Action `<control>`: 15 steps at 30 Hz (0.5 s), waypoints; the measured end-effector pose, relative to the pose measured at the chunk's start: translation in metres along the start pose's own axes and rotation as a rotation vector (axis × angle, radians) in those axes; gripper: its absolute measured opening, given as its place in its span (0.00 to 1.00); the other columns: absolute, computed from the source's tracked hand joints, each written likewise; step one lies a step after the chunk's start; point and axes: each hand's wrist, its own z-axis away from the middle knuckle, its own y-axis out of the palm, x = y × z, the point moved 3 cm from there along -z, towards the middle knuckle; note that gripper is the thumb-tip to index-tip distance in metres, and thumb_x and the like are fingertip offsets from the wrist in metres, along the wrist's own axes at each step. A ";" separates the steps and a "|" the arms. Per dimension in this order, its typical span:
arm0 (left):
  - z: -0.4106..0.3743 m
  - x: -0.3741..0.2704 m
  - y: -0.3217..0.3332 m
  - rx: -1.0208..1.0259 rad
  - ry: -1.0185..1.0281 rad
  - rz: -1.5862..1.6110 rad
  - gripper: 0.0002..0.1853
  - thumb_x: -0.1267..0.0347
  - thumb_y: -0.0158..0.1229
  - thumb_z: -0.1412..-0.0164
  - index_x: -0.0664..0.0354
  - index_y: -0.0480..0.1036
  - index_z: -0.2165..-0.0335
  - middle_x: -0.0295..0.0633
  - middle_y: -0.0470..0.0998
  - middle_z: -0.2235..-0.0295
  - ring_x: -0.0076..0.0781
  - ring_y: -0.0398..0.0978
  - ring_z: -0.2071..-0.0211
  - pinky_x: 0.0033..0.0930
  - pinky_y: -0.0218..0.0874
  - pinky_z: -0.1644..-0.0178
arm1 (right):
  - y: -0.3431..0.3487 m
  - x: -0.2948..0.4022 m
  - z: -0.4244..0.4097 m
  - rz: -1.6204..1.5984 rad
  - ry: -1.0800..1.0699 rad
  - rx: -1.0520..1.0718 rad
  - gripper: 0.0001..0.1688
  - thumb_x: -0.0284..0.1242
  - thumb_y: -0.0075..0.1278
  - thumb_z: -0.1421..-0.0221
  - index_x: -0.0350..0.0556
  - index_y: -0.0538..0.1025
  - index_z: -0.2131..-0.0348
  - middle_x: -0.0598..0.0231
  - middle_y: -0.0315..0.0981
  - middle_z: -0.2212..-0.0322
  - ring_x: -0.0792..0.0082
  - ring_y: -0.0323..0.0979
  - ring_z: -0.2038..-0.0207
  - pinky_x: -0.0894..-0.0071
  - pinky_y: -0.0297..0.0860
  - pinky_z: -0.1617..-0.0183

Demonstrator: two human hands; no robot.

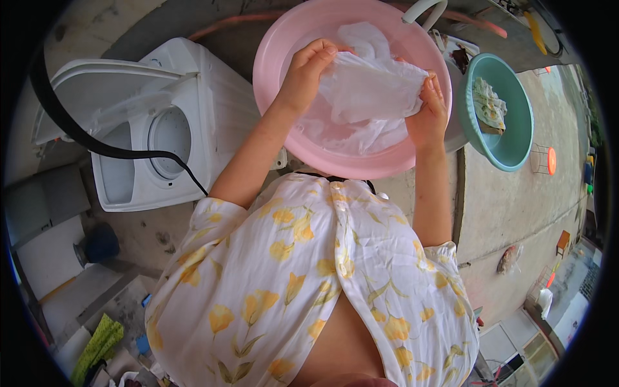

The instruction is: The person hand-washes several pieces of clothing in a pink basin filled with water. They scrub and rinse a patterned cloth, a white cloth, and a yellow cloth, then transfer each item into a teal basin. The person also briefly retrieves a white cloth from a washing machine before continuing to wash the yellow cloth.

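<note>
A wet white cloth garment (375,92) is stretched between my two hands above a large pink plastic basin (273,63). My left hand (309,65) pinches its upper left corner between thumb and fingers. At its right edge my right hand (432,106) grips the hem. Below the stretched part, more white fabric (362,140) lies in the water in the basin, some of it bunched at the far side. Whether it all belongs to one piece cannot be told.
To the left stands a white twin-tub washing machine (167,191), its lid (116,70) raised. A white faucet (425,9) reaches over the basin's far rim. Right of it, a teal basin (522,104) holds a floral cloth (489,101). An orange-topped stool (551,161) stands farther right.
</note>
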 end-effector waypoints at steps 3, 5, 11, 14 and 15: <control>-0.003 0.011 0.001 -0.050 -0.119 0.188 0.10 0.64 0.45 0.38 0.58 0.68 0.69 0.32 0.70 0.72 0.20 0.67 0.68 0.24 0.57 0.63 | 0.000 -0.002 0.001 0.001 -0.018 -0.050 0.06 0.30 0.36 0.40 0.48 0.65 0.67 0.46 0.65 0.53 0.65 0.66 0.54 0.68 0.62 0.49; -0.005 0.018 0.004 -0.063 -0.159 0.245 0.10 0.64 0.45 0.38 0.58 0.68 0.68 0.33 0.71 0.71 0.21 0.68 0.67 0.23 0.57 0.64 | -0.002 -0.002 0.003 0.018 -0.024 -0.080 0.06 0.30 0.37 0.40 0.49 0.65 0.67 0.48 0.67 0.54 0.67 0.66 0.54 0.68 0.62 0.49; -0.008 0.027 0.023 -0.056 -0.258 0.355 0.09 0.65 0.48 0.39 0.59 0.67 0.66 0.38 0.74 0.67 0.22 0.71 0.65 0.22 0.58 0.66 | -0.040 0.003 0.001 0.654 0.244 -0.217 0.10 0.27 0.46 0.44 0.47 0.66 0.61 0.60 0.71 0.59 0.72 0.67 0.56 0.75 0.63 0.53; -0.019 0.032 0.023 -0.079 -0.284 0.223 0.08 0.69 0.53 0.43 0.59 0.66 0.65 0.39 0.74 0.66 0.24 0.71 0.65 0.23 0.60 0.64 | -0.053 0.057 -0.028 0.948 -0.247 -0.242 0.17 0.23 0.45 0.47 0.41 0.64 0.56 0.56 0.68 0.57 0.67 0.65 0.51 0.69 0.64 0.52; -0.016 0.031 0.030 -0.103 -0.257 0.177 0.09 0.70 0.54 0.44 0.60 0.66 0.65 0.39 0.74 0.67 0.24 0.71 0.64 0.24 0.60 0.62 | -0.060 0.087 -0.039 1.054 -0.409 -0.264 0.18 0.22 0.45 0.47 0.40 0.64 0.55 0.55 0.67 0.56 0.66 0.64 0.50 0.67 0.63 0.52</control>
